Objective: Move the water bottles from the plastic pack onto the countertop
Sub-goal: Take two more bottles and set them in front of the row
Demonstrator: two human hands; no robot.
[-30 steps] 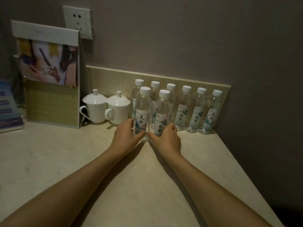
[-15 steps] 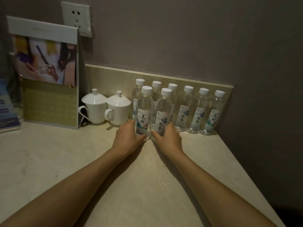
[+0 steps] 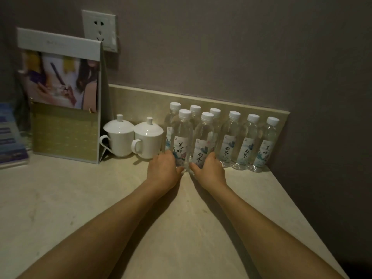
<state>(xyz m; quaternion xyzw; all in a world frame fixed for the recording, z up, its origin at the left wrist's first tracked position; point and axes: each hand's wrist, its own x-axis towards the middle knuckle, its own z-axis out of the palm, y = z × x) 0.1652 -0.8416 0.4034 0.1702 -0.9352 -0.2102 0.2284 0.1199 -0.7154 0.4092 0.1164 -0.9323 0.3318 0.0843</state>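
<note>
- Dim grey walls meet at the far right corner of your beige stone countertop (image 3: 60,208), with a white wall socket (image 3: 99,30) high on the left.
- At the far left edge lies a blue leaflet (image 3: 10,137); beside it stands a folded display card (image 3: 64,97), then two lidded white cups (image 3: 119,137) (image 3: 148,140) along the back edge.
- Your left hand (image 3: 163,170) grips the base of the front left bottle (image 3: 181,141); fingers curl round its far side, thumb toward the middle.
- Your right hand (image 3: 209,170) grips the front right bottle (image 3: 202,143) in the same way, low on the label.
- Behind these two stand three bottles against the back edge (image 3: 194,111); three more (image 3: 229,139) (image 3: 246,142) (image 3: 263,144) run toward the far right corner. All are upright on the countertop; no plastic pack is visible.
- Handling, as a judgement: full bottles are moderately heavy, with thin walls that give when squeezed and a smooth film label. Hold at mid-body rather than the base so they don't tip into their neighbours.
- Against the earlier frames, your hands have crept slightly further from you, nudging the front pair closer to the back row; everything else has stayed where it was.
</note>
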